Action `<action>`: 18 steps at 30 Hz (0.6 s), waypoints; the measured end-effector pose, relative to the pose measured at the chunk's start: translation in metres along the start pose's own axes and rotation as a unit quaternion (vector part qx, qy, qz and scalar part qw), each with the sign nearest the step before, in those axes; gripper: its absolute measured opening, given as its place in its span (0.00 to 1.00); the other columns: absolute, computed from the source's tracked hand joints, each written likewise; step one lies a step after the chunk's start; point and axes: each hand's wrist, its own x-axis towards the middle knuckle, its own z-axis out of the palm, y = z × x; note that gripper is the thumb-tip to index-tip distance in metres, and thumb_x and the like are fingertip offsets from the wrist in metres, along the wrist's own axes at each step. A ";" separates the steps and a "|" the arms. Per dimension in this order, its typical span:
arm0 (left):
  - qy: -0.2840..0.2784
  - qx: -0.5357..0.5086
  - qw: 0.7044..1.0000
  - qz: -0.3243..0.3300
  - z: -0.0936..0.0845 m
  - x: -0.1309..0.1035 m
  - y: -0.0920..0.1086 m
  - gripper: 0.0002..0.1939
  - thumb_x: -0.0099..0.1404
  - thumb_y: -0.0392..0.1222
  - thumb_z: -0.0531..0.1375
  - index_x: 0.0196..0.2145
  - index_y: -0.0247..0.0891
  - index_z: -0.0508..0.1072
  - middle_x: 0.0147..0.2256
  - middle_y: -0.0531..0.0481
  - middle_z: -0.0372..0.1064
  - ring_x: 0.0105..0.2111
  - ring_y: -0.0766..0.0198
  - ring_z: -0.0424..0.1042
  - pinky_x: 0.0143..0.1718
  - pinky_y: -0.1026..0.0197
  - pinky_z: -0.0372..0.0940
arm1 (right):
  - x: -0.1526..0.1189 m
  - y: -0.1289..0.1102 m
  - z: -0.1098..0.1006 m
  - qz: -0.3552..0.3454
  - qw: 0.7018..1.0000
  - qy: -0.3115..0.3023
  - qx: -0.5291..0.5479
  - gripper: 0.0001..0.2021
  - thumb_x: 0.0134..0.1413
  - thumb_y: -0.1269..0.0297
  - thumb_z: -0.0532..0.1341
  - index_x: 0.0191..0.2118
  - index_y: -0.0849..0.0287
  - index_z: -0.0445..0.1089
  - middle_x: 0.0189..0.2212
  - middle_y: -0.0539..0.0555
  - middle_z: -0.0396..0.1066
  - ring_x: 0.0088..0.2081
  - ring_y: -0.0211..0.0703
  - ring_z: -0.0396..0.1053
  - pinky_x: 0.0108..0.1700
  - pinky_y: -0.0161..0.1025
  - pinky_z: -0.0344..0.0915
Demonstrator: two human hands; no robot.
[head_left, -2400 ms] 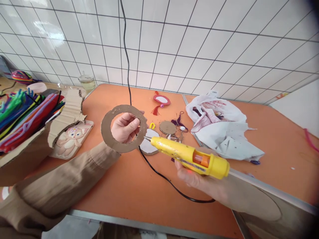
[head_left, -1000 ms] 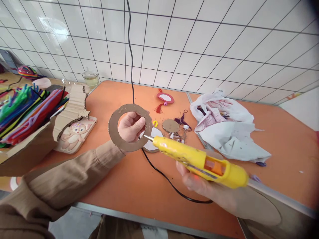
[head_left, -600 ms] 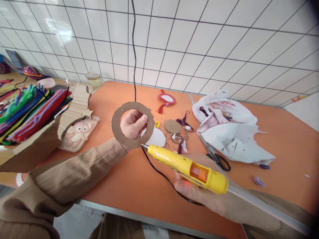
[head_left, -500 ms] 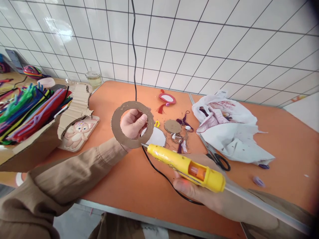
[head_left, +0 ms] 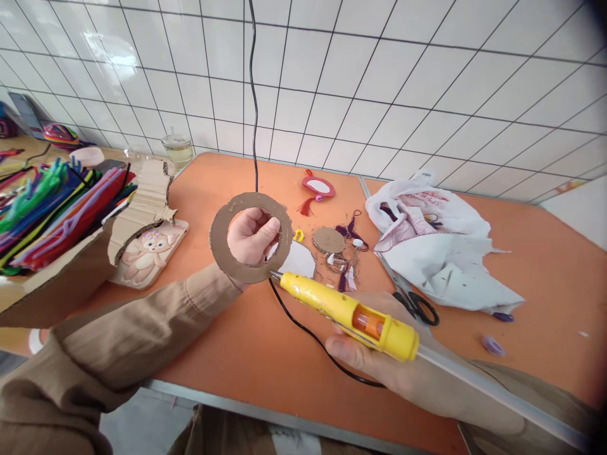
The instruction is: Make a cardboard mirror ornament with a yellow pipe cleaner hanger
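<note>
My left hand [head_left: 253, 235] is closed around the right side of a flat brown cardboard ring [head_left: 222, 243], the thumb showing through its hole. In my right hand [head_left: 365, 351] is a yellow hot glue gun [head_left: 332, 302], a long clear glue stick [head_left: 493, 388] running out of its back. Its metal tip meets, or nearly meets, the lower edge of the ring. Behind the ring lies a white piece [head_left: 298, 259], partly hidden. A round cardboard disc [head_left: 329, 241] rests beside it on the orange table [head_left: 237, 354].
On the left stands a cardboard box [head_left: 52, 291] of colourful pipe cleaners [head_left: 71, 215], by a bear-patterned case [head_left: 150, 256]. Black-handled scissors [head_left: 422, 308] lie near a white plastic bag [head_left: 436, 253]. A red tasselled ornament [head_left: 317, 186] sits farther back. The black cord [head_left: 254, 95] hangs down the tiled wall.
The glue gun has shifted slightly left and up, its tip now a little farther right along the ring's lower edge. The ring has barely moved.
</note>
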 end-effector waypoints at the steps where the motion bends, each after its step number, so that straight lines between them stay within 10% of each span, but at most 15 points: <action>1: -0.003 0.002 1.000 0.000 0.000 0.000 0.000 0.15 0.55 0.44 0.72 0.33 0.39 0.70 0.25 0.54 0.69 0.23 0.67 0.70 0.24 0.64 0.67 | 0.000 0.000 0.001 -0.001 1.000 0.002 0.006 0.19 0.57 0.58 0.61 0.22 0.56 0.52 0.18 0.43 0.49 0.20 0.34 0.48 0.25 0.37 0.48; 18: -0.001 -0.003 1.000 0.002 -0.001 0.001 -0.002 0.14 0.56 0.43 0.71 0.33 0.38 0.71 0.27 0.53 0.71 0.25 0.66 0.72 0.26 0.63 0.69 | -0.002 0.003 0.005 0.066 0.997 -0.002 0.037 0.19 0.56 0.50 0.61 0.24 0.56 0.56 0.20 0.45 0.55 0.23 0.35 0.52 0.26 0.36 0.50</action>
